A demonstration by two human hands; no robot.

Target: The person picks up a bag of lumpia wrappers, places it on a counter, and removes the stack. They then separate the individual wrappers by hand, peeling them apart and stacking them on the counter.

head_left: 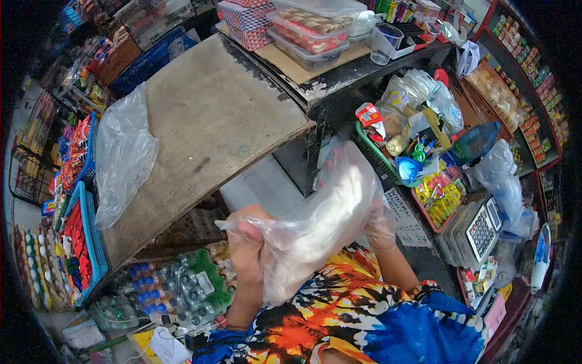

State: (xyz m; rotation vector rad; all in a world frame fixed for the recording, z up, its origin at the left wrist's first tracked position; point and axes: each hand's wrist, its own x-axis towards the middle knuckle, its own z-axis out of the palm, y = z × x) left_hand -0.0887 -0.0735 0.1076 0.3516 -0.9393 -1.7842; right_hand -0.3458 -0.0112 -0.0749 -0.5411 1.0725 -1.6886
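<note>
A clear plastic bag point(321, 224) with something white inside is held up in front of the colourful shirt. My left hand point(247, 242) is closed on the bag's left edge, thumb on top. On the other side my right hand point(377, 221) is behind or inside the clear plastic, its fingers partly hidden by the film, so its grip cannot be made out. Another clear plastic bag point(126, 151) lies flat along the left edge of the wooden table point(212, 115).
Lidded tubs point(309, 36) and a clear cup point(385, 43) stand on the back counter. At the right are a green basket point(370, 148) of small items and a calculator point(484, 229). Blue baskets point(97, 261) line the left. Egg-like goods and bottles point(188, 291) sit below the table.
</note>
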